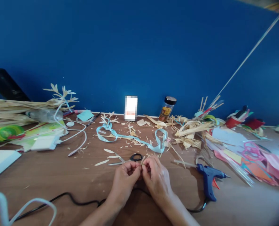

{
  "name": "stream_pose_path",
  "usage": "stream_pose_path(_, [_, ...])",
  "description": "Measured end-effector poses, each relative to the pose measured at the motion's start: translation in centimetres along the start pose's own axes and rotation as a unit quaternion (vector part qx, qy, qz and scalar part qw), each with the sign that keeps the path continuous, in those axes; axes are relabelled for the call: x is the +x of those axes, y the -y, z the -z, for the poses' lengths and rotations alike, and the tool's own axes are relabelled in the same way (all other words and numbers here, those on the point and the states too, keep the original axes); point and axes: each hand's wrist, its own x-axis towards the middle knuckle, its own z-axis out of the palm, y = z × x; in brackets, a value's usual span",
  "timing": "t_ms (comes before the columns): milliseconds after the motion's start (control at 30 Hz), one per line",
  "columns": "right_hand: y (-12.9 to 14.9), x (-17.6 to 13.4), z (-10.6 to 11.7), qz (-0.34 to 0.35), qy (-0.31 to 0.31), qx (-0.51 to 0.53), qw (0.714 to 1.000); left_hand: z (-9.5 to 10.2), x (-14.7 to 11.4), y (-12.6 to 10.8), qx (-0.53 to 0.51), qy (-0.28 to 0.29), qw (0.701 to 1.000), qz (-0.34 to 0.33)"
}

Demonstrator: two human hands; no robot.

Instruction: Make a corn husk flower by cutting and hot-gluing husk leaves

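My left hand [125, 180] and my right hand [157, 179] meet fingertip to fingertip over the near middle of the brown table. Both are closed in a pinch on a small pale strip of dried husk [143, 160], mostly covered by the fingers. Just beyond them lies a pair of scissors [136, 157] with black handles, its blades pointing left. Several cut husk petals [102, 163] rest beside the blades. Farther back, a light blue ribbon [132, 138] curls across husk scraps. To the right lies a blue glue gun [206, 177], apart from my hands.
A jar with a black lid [167, 108] leans near the blue wall. Husk flowers [65, 94] and a white charger [44, 142] are at left. Dried husks [193, 130] and coloured paper [254, 166] cover the right. A black cable [71, 197] runs under my arms.
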Motion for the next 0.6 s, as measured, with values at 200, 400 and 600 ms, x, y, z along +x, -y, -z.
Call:
stream_pose_path(200, [0.1,-0.2,0.3,0.002,0.001,-0.007,1.0,-0.2,-0.2,-0.5,-0.021,0.01,1.0,-0.016])
stream_pose_path(400, [0.1,0.1,1.3,-0.006,-0.014,-0.015,1.0,-0.1,-0.2,-0.8,-0.043,-0.001,0.999,-0.003])
stream_pose_path(600, [-1.1,0.2,2.3,-0.06,0.075,-0.125,0.987,0.0,-0.1,-0.9,-0.094,-0.012,0.995,0.026])
